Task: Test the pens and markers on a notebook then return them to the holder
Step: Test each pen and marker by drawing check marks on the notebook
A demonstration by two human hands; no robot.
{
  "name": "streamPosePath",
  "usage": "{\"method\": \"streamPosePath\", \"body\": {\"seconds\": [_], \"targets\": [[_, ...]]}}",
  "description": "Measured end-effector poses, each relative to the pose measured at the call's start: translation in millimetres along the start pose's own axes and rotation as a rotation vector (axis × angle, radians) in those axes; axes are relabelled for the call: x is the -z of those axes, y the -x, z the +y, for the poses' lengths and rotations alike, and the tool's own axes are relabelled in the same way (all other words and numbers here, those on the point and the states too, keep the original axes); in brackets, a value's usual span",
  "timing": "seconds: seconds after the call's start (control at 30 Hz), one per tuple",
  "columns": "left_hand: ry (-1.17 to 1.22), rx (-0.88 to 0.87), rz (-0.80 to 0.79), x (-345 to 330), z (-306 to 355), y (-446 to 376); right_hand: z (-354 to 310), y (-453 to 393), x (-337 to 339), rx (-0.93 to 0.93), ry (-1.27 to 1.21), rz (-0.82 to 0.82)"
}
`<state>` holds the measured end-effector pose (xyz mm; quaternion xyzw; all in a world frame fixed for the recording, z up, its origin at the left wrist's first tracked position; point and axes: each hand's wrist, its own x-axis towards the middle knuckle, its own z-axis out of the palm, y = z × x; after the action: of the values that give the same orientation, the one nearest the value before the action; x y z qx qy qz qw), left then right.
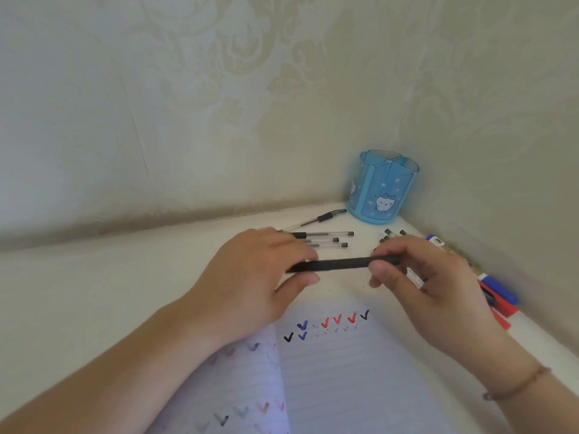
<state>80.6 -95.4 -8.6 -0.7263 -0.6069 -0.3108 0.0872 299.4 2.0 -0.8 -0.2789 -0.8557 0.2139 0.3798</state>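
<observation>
A black pen point(343, 264) is held level above the table, just beyond the notebook. My left hand point(260, 277) pinches its left end and my right hand point(419, 277) grips its right end. The open lined notebook point(344, 371) lies in front of me, with black, blue and red tick marks near the top of its right page. The blue pen holder point(383, 187) stands in the far corner, and nothing shows above its rim.
Several clear pens point(329, 239) lie behind my left hand, and one black-grip pen point(316, 220) rests near the wall. Blue and red markers point(498, 297) lie along the right wall. More pens point(393, 234) peek out behind my right hand.
</observation>
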Motion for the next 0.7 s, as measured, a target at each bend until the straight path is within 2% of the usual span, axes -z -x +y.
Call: {"method": "streamPosePath", "body": {"seconds": [0.1, 0.17, 0.27, 0.5, 0.57, 0.63, 0.7], "targets": [[0.124, -0.056, -0.059, 2, 13, 4, -28, 7, -4, -0.072, -0.475, 0.097], [0.257, -0.073, -0.099, 4, 17, 5, -38, 10, -8, -0.096, -0.642, 0.051], [0.327, -0.083, -0.191, 6, 22, 8, -42, 15, -14, -0.074, -0.561, -0.082], [0.376, -0.075, -0.274, 6, 24, 7, -33, 13, -8, -0.049, -0.612, -0.089], [0.364, -0.053, -0.294, 7, 21, 8, -25, 9, 0, -0.108, -0.789, 0.002], [0.349, -0.031, -0.330, 8, 18, 8, -17, 6, 10, -0.215, -0.927, 0.017], [0.284, -0.032, -0.384, 8, 13, 8, -11, 4, 12, -0.333, -0.794, -0.070]]}}
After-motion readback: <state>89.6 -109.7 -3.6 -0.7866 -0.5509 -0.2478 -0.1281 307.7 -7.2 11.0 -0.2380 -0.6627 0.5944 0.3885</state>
